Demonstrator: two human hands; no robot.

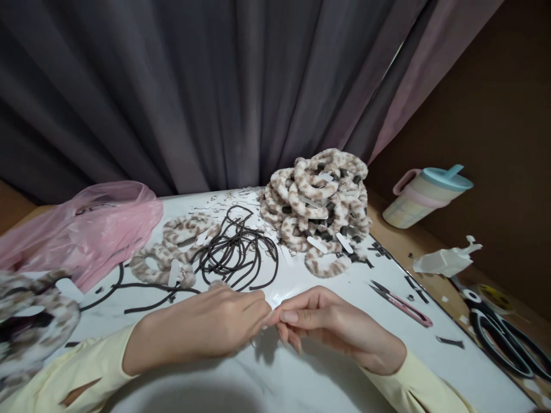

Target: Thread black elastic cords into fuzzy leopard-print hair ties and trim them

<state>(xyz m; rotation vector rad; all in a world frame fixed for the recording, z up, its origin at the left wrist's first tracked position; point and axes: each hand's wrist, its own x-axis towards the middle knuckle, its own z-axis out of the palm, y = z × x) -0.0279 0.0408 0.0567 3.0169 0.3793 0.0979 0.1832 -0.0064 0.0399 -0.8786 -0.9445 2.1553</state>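
Note:
My left hand [224, 321] and my right hand [321, 318] meet fingertip to fingertip above the white table. Both are closed in a pinch. Whatever lies between the fingers is too small and too hidden to name; a faint thin curve shows just below the left fingertips. Behind my left hand lies a tangle of dark cords [235, 252]. Spotted furry loops [161, 261] with white tags rest to the left of it. A tall pile of similar furry loops [312, 189] stands beyond my right hand, with dark coiled parts among them.
Pink-handled snips [402, 304] lie right of my right hand, and large black scissors [501, 338] at the right edge. A lidded cup [426, 195] and a white crumpled packet [447, 258] stand beyond. A pink plastic bag [116, 223] lies at left, small metal bits [224, 199] at the back.

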